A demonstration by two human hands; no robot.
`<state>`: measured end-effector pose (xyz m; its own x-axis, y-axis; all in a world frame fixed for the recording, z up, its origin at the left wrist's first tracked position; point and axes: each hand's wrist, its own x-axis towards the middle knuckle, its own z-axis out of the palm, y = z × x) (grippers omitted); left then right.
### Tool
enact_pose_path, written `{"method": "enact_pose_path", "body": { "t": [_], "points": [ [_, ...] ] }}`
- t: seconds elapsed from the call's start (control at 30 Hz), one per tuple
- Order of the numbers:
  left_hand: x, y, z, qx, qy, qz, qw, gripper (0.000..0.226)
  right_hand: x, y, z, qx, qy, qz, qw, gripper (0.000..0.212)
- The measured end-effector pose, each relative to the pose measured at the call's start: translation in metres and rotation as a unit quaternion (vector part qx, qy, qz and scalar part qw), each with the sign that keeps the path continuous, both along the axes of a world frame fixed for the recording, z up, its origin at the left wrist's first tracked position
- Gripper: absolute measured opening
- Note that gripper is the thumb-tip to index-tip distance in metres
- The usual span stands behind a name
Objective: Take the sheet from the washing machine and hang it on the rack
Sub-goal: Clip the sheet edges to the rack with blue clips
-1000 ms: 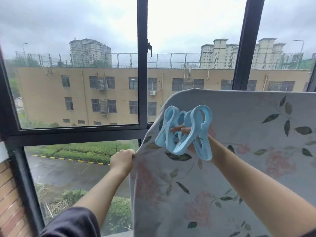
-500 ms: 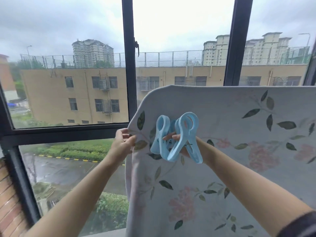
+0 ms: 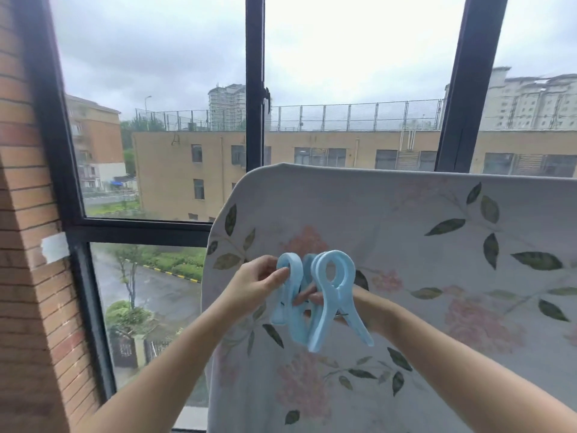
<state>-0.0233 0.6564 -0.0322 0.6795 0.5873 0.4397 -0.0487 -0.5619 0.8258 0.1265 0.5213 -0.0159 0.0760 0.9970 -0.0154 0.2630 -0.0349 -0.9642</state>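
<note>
Now, your left hand (image 3: 256, 287) and right hand (image 3: 359, 303) meet in front of the hung sheet (image 3: 406, 239), both busy with a bunch of large blue clips (image 3: 331, 295). Your left thumb and fingers (image 3: 279, 273) pinch the round loop of the outermost clip (image 3: 288, 276), the one nearest that hand, with the thumb tip laid on the loop's front face. Your right hand sits behind the bunch and is mostly hidden by it; its fingertips (image 3: 312, 297) curl forward between the clips' legs and grip them, so the bunch hangs from that hand with loops up and legs splayed down below your knuckles. The sheet, pale with pink flowers and dark green leaves, lies directly behind both sets of fingers and spreads away past your right forearm to the picture's edge. Its top fold runs level well above your fingertips, and its rounded corner and side edge drop down just beyond your left wrist (whatever bears it is covered by the cloth, so you cannot see the bar). Past your left hand stands a dark window frame (image 3: 254, 73), with a brick wall (image 3: 28, 276) farther out on that side. Through the glass, far beyond your fingers, a tan building (image 3: 187, 170) shows under a grey sky.
</note>
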Motion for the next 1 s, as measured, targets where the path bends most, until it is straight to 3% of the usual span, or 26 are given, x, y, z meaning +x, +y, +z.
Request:
{"method": "enact_pose_path", "body": {
  "t": [0.07,0.2,0.27,0.33,0.4,0.5,0.57,0.63,0.7,0.83,0.93,1.0],
  "points": [
    [0.001,-0.001,-0.005,-0.006,0.000,0.011,1.000,0.043,0.002,0.003,-0.006,-0.009,-0.041,0.013,0.999,0.021],
    [-0.006,0.008,0.000,-0.082,-0.066,0.056,0.993,0.020,0.009,-0.004,-0.008,-0.013,-0.048,-0.057,0.997,0.026],
    [-0.019,0.015,0.009,-0.136,-0.070,0.028,0.988,0.022,0.015,-0.005,-0.006,0.005,-0.078,-0.057,0.995,0.027],
    [-0.032,0.024,0.017,-0.188,-0.016,-0.024,0.982,0.024,0.016,-0.003,0.002,0.010,-0.125,-0.112,0.986,0.012],
    [-0.041,0.026,0.024,-0.199,0.079,-0.063,0.975,0.034,0.019,0.005,0.009,0.016,-0.213,-0.189,0.959,0.015],
    [-0.044,0.020,0.037,-0.105,0.222,-0.039,0.969,0.061,0.012,0.016,0.027,0.012,-0.430,-0.260,0.864,0.021],
    [-0.040,0.015,0.044,0.047,0.297,0.011,0.954,0.060,0.000,0.018,0.040,0.036,-0.523,-0.269,0.808,0.021],
    [-0.037,0.014,0.047,0.170,0.323,0.034,0.930,0.051,-0.011,0.023,0.048,0.075,-0.569,-0.265,0.775,0.030],
    [-0.036,0.013,0.049,0.200,0.301,0.015,0.932,0.053,-0.018,0.028,0.051,0.115,-0.606,-0.272,0.739,0.032],
    [-0.032,0.014,0.050,0.177,0.216,0.001,0.960,0.054,-0.026,0.043,0.048,0.178,-0.658,-0.271,0.679,0.014],
    [-0.028,0.015,0.047,0.214,0.163,0.068,0.961,0.049,-0.024,0.049,0.050,0.193,-0.673,-0.268,0.662,0.014],
    [-0.026,0.016,0.048,0.246,0.173,0.101,0.948,0.050,-0.022,0.052,0.051,0.220,-0.688,-0.279,0.633,0.018]
  ]
}}
